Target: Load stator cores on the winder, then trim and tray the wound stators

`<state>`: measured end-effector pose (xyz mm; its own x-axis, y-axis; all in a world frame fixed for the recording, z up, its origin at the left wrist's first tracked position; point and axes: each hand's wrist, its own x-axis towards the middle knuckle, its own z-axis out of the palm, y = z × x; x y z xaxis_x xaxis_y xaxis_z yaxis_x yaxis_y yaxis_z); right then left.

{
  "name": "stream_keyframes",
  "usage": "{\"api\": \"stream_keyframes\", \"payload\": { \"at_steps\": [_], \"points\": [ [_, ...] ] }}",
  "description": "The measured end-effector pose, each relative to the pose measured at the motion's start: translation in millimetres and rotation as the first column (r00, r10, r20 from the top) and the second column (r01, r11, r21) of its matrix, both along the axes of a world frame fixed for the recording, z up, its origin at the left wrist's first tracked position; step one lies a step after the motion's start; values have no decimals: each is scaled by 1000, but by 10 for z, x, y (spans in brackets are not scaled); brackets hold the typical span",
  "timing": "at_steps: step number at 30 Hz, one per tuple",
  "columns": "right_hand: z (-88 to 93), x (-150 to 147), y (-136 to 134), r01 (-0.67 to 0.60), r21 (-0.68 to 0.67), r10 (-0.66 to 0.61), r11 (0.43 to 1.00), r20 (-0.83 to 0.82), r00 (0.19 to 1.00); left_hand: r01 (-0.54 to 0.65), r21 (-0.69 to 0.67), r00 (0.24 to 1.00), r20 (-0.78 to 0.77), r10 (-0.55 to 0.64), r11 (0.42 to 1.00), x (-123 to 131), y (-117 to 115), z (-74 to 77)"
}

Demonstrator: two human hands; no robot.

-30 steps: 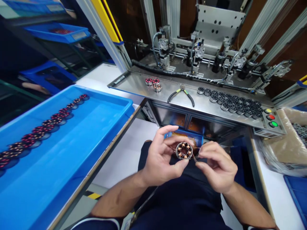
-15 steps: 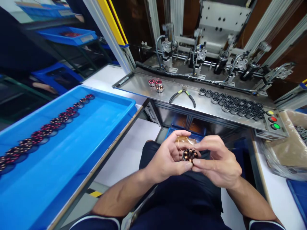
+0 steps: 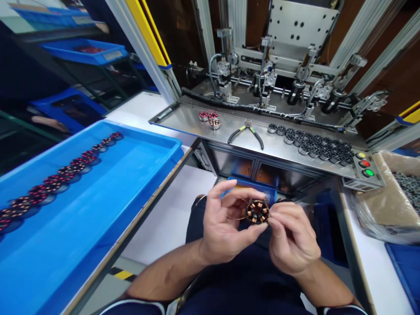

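Before the metal surface, a copper-wound ring is held by the left hand in a half-curled grip; at its edge the right hand is pinched together, on what cannot be told.

Over there, the left forearm and the right forearm, both bare, slant inward so that the hands come close together. The left hand is cupped, its thumb stretched across below and one finger arched over above, while another finger lifts higher. The right hand sits just beside it, fingers bent toward the palm, the tip of its thumb drawn up near the index finger
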<state>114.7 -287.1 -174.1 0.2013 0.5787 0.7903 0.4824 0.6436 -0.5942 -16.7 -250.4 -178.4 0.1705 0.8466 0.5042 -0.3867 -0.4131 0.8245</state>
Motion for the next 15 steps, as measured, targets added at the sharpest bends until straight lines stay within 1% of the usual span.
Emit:
{"api": "stream_keyframes", "payload": {
  "at_steps": [3, 5, 6, 8, 11, 13, 15],
  "points": [
    [-39, -100, 3, -35, -97, 17, 995, -178, 984, -42, 0, 999, 16, 42, 999, 15, -21, -9],
    [-52, -108, 27, -42, -89, 25, 995, -191, 981, -23, -41, 999, 47, 25, 999, 16, -19, -10],
    [-52, -94, 45, -40, -72, 28, 997, -159, 987, 15, -76, 998, 64, -10, 997, 10, -8, -10],
    [-37, -39, 85, -32, -28, 30, 999, -69, 997, 146, -171, 988, 75, -135, 974, -18, 36, -12],
    [8, 62, 134, -24, -3, 24, 1000, 31, 999, 355, -310, 932, 47, -359, 882, -86, 131, -28],
    [39, 117, 153, -30, -16, 30, 999, 58, 998, 422, -352, 899, 40, -437, 835, -126, 182, -44],
    [66, 159, 163, -52, -35, 55, 998, 89, 994, 449, -349, 886, 57, -460, 822, -148, 208, -56]
  ]
}}
